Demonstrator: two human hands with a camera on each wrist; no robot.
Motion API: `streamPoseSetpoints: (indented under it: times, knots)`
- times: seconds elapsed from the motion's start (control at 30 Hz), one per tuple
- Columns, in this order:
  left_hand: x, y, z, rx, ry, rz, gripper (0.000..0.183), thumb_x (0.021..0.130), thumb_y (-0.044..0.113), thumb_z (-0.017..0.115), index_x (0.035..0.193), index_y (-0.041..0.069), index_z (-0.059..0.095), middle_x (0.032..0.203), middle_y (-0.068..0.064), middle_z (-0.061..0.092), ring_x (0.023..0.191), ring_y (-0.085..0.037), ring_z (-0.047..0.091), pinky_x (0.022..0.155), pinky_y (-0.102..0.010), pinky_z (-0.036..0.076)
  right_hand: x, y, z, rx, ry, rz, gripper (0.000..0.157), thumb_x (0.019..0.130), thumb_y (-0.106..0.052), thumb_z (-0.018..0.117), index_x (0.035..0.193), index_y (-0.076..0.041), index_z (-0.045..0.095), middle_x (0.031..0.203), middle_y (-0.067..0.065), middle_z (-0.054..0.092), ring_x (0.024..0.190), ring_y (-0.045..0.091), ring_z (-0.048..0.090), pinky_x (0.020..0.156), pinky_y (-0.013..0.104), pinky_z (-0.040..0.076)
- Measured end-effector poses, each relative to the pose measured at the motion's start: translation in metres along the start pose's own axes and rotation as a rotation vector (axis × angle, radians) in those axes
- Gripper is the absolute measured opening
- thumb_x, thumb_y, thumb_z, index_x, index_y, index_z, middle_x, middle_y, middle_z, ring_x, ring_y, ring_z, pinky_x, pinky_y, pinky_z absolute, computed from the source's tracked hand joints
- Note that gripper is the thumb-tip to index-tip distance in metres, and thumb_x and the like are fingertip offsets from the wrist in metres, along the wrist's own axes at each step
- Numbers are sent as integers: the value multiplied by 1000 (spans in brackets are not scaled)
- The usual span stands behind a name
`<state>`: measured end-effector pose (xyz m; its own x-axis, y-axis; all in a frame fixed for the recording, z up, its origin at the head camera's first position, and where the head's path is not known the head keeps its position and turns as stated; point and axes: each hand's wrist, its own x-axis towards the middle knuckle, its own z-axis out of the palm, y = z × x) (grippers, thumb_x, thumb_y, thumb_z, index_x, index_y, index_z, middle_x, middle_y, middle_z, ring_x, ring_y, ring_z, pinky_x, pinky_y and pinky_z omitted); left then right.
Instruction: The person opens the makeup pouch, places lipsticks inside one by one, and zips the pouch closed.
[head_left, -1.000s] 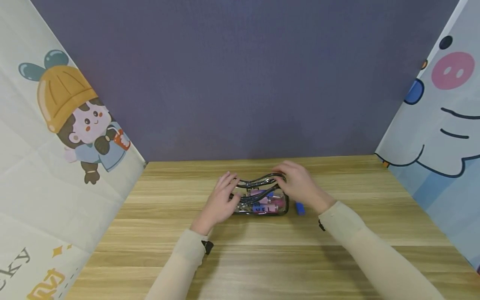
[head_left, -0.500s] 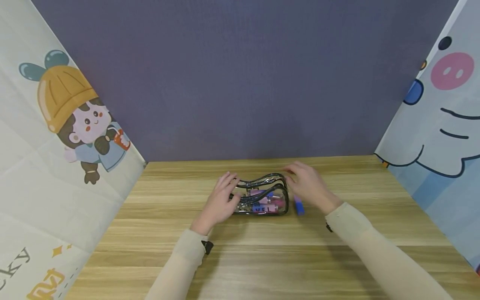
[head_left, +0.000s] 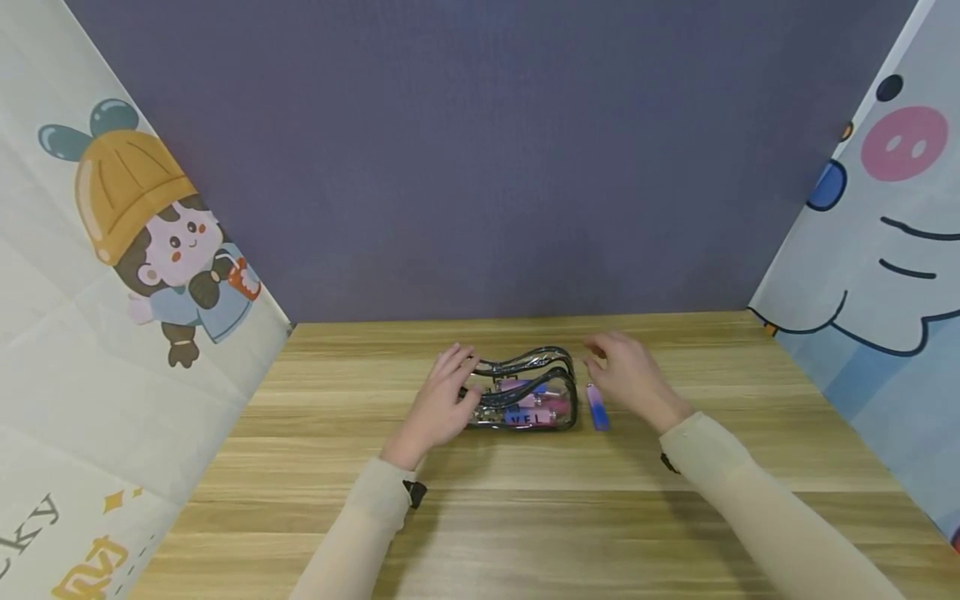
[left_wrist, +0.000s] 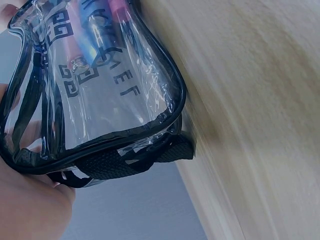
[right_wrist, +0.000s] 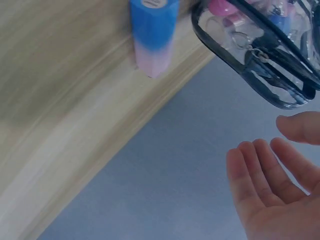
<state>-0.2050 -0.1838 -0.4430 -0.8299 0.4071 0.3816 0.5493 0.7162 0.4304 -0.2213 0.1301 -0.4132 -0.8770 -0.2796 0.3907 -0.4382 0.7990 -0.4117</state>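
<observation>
A clear pouch (head_left: 564,377) with black trim lies on the wooden table, its two wavy upper edges standing apart. Several pink and blue tube-like items show through its wall, and black lettering marks it. My left hand (head_left: 438,408) grips the pouch's left end; in the left wrist view its fingers show partly through the plastic, beside the black strap (left_wrist: 115,165). Right of the pouch lies a small tube (head_left: 597,408), pink fading to blue, with a round label on its blue end. My right hand (head_left: 630,379) hovers just beyond this tube, fingers loosely bent, holding nothing.
The wooden table (head_left: 495,517) runs back to a dark blue-grey panel (head_left: 480,167). A white cloth with a cartoon child (head_left: 180,242) stands on the left, and another with a pig's snout (head_left: 903,142) on the right.
My right hand has let go of the pouch's right end and drawn away to the right, uncovering the whole loose tube. My left hand and the pouch have stayed in place.
</observation>
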Motion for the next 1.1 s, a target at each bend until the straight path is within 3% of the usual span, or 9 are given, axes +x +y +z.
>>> streamPoseSetpoints:
  times: [0.2,0.53,0.73,0.97,1.1]
  knots:
    - [0,0,0,1,-19,-22,53,102,23,49,149,-1,48,162,-13,36,154,-31,19,126,-48,11,-4,9,7,-10,-30,29,30,91,-9,69,117,6,68,105,20,69,94,36,66,82,52,57]
    - [0,-2,2,2,-6,-2,55,102,27,47,149,-1,48,160,-14,37,153,-34,22,125,-49,12,-8,16,15,6,-128,120,33,92,-14,70,117,8,67,105,23,69,94,36,66,78,53,57]
    - [0,-2,2,0,-7,-8,52,101,19,53,149,-1,48,161,-14,37,153,-32,20,125,-47,10,-8,20,21,6,-240,222,40,95,-19,66,123,9,63,113,27,67,99,39,66,82,55,57]
    - [0,-1,0,-2,-7,5,55,102,28,46,148,-2,48,160,-15,37,152,-37,23,125,-49,12,-9,22,28,-10,-317,274,45,97,-22,64,126,12,60,117,30,67,103,42,66,90,60,54]
    - [0,-1,0,-4,-7,3,54,102,25,47,148,-2,48,160,-15,37,152,-37,23,125,-48,12,-11,22,29,-23,-339,294,42,95,-22,65,120,12,63,109,28,68,92,35,66,86,56,55]
